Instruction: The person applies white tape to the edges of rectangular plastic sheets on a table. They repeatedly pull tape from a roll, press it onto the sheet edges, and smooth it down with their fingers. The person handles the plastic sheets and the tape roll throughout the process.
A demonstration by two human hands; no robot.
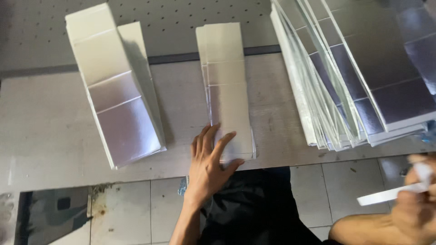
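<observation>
1. On the workbench [45,136]: grey-brown worn top with scuffs and faint stains. Its far edge meets a pale perforated panel [181,18], with a dark strip along the joint.
2. Below the bench's near edge: tiled floor [127,208], light square tiles with grime and rust-coloured marks by the left corner. Person's dark clothing [254,204] fills the gap at centre.
3. Count: three groups of silver foil-faced creased sheets on the bench.
4. Middle stack [227,81]: narrow and neat, runs from the bench's far edge to its near edge, near end just overhanging.
5. Left stack [113,86]: thicker, angled, well apart from the middle stack on its left; white edges visible on its sides.
6. Right pile [354,72]: largest, fanned out loosely, well right of the middle stack, its near ends reaching the bench's near edge. Sheet count not readable.
7. Left hand [209,163]: flat, fingers spread, pressing down on the near end of the middle stack, not gripping; wrist hangs over the bench's near edge.
8. Right hand [415,199]: off the bench, below the right pile, motion-blurred. Pinching one white strip [390,195], which sticks out leftward over the floor.
9. Hands are well apart, with the dark clothing between them.
</observation>
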